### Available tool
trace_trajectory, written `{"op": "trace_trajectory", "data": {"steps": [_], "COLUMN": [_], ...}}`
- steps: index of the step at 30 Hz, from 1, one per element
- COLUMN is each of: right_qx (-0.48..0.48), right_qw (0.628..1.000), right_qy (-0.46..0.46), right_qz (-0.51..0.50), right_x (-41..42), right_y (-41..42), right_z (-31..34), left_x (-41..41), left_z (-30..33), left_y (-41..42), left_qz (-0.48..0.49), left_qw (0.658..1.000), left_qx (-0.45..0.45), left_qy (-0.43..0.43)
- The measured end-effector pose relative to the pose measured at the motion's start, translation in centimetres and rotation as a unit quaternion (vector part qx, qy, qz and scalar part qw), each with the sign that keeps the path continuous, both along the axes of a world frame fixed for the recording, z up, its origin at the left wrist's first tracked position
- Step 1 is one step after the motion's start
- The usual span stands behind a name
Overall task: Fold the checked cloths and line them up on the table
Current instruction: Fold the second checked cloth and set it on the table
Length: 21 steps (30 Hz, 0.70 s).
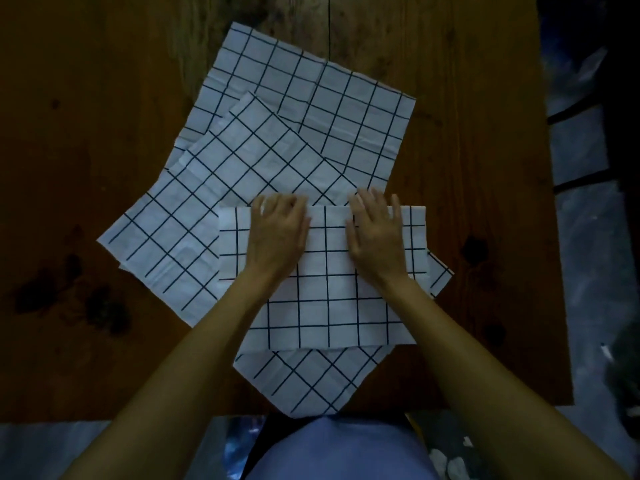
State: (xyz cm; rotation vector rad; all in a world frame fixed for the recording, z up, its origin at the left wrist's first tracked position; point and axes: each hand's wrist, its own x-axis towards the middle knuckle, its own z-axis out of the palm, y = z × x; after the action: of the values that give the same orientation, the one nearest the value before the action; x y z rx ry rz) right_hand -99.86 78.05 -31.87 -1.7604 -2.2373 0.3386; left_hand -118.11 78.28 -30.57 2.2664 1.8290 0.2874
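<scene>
With the left hand and right hand both flat, pressing the top checked cloth, crease its fold outward from between them.

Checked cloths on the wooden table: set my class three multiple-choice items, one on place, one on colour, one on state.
1. Where do both hands rest?
A. on the cloth being folded, nearest the person
B. on bare wood
C. on the far cloth

2. What colour are the grid lines?
A. red
B. dark
C. yellow

3. How does the far cloth lie?
A. rolled up
B. bunched in a heap
C. spread flat

Answers:
1 A, the left hand and right hand press the top cloth.
2 B, dark lines on white.
3 C, the far cloth lies open on the table.
</scene>
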Motion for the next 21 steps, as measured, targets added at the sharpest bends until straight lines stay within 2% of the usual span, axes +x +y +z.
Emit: {"op": "trace_trajectory", "data": {"steps": [4,9,12,17,21], "right_qx": [0.035,0.003,-0.045,-0.163,-0.169], "right_qw": [0.998,0.999,0.998,0.986,0.984], "right_qy": [0.046,0.035,0.032,-0.010,-0.026], "right_qz": [0.036,0.022,0.020,0.027,0.053], "right_x": [-1.8,-1.5,-1.6,-2.1,-2.3], "right_y": [1.8,1.6,2.0,3.2,2.8], "right_z": [0.2,0.2,1.4,4.4,7.6], "left_x": [1.3,1.6,1.5,1.3,0.9], "left_z": [-0.2,0.2,0.7,2.7,5.1], "left_y": [1.5,2.1,2.1,1.8,1.4], "left_qz": [-0.014,-0.018,-0.036,-0.048,-0.058], "left_qw": [1.000,0.999,0.998,0.992,0.994], "left_qx": [0.001,-0.013,-0.026,-0.112,-0.097], "left_qy": [-0.003,-0.038,-0.035,0.008,0.004]}}
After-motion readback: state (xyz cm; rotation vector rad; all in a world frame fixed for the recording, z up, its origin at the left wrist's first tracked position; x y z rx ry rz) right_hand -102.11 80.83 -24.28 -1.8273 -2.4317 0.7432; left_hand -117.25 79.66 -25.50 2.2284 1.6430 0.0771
